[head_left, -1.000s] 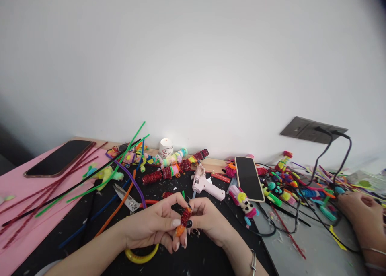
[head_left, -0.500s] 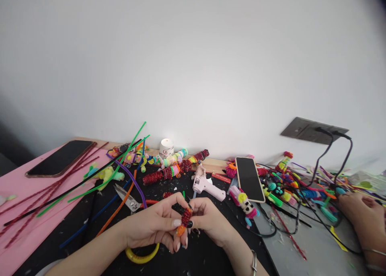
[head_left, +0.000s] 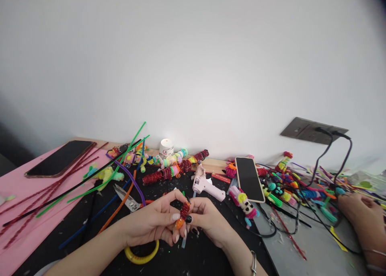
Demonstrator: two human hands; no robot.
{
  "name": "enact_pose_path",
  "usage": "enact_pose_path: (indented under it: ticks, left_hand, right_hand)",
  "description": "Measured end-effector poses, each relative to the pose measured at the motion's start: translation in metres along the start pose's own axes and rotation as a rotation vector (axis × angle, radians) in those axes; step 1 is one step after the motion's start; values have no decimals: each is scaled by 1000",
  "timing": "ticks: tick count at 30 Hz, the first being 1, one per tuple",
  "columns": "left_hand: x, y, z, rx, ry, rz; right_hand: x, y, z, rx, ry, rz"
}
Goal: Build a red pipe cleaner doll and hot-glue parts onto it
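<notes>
Between my two hands is a small red tinsel pipe-cleaner piece (head_left: 185,210) with an orange end. My left hand (head_left: 158,217) pinches it from the left, thumb near the orange part. From the other side my right hand (head_left: 208,219) presses its thumb and fingers on the same piece. Partly under my left wrist lies a pair of scissors (head_left: 128,197), blades pointing away, with a yellow ring (head_left: 141,258) showing below the hand. Just beyond my right hand a white glue gun (head_left: 208,187) rests on the black mat (head_left: 223,256).
On the left, pipe cleaners (head_left: 114,175) lie across a pink sheet (head_left: 18,211) beside a phone (head_left: 60,159). Finished pipe-cleaner figures (head_left: 177,167) and a paper cup (head_left: 166,148) line the wall. Another phone (head_left: 249,179) leans at right, near cables and another person's hand (head_left: 362,215).
The red and orange piece has turned slightly and tilted between my fingers. A pale stick below my fingers shows more clearly now. My hands stay in nearly the same place.
</notes>
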State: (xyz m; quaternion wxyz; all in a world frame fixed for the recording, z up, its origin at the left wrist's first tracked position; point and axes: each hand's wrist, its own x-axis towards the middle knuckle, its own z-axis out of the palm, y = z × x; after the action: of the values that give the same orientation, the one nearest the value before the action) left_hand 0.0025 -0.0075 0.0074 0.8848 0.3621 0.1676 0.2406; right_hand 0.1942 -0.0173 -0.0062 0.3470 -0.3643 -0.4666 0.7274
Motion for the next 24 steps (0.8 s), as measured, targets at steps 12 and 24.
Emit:
enact_pose_path:
  ticks: [12,24]
  left_hand:
    - [0,5,0,-31,186,87]
    - [4,3,5,132,323,230]
  right_hand:
    - [2,-6,0,24,158,-92]
    - [3,-4,-5,-191,319,-321]
